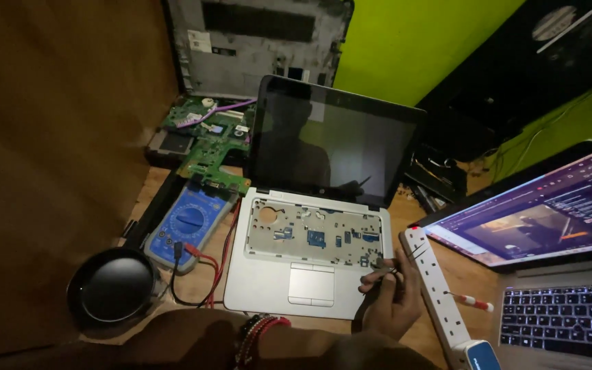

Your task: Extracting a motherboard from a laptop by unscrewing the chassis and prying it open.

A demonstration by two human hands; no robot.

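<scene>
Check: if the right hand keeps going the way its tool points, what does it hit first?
Probably the laptop: the right hand aims a thin tool up-left at the open keyboard bay's right edge. Depth unclear; tip may already touch.

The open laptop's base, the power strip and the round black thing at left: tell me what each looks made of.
Open laptop's base: likely silver metal or painted plastic, matte sheen. Power strip: white glossy plastic, moulded sockets. Round black thing: glossy, with a soft highlight; plastic or glass, unclear.
</scene>
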